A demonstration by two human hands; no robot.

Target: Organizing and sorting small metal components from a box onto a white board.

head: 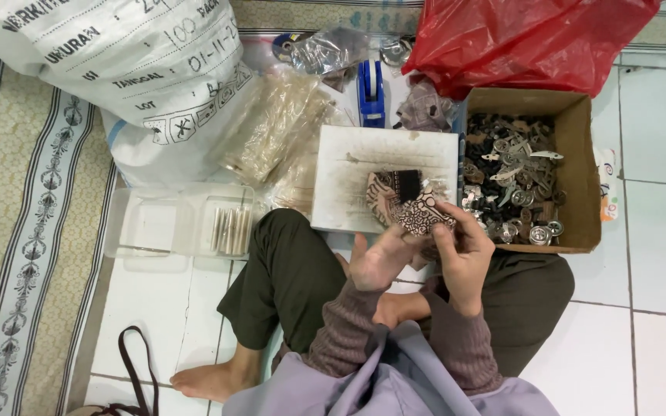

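Patterned fabric piece (pixel 410 204), brown, black and cream in a batik print, part-wrapped in clear plastic: held between my two hands just above my lap, over the near edge of the white box lid (pixel 364 166). My right hand (pixel 464 250) is closed on its right edge, thumb and fingertips pinching the cloth. My left hand (pixel 383 258) is loosely curled beneath it, fingers half bent and touching the underside; I cannot tell how firm that grip is.

Containers:
- Cardboard box (pixel 583 166), open, brown, just right of the lid. Contents: a heap of small metal fittings (pixel 514 181), silver and dark, rings and flat tabs mixed, filling the left part of the box.
- Clear plastic tray (pixel 144 223), shallow, on the tiles beside my left knee. Contents: a row of thin pale sticks (pixel 231 229) in its right end; the left end holds one thin dark stick.
- Large white woven sack (pixel 129 69), printed, closed, behind the tray.
- Red plastic bag (pixel 526 38), bulging, behind the cardboard box; contents hidden.
- Clear cellophane sleeves (pixel 275 131), a loose pile between sack and lid.
- Blue tape dispenser (pixel 371 92), behind the lid.

Floor: white tiles, patterned mat (pixel 32 231) to the left.
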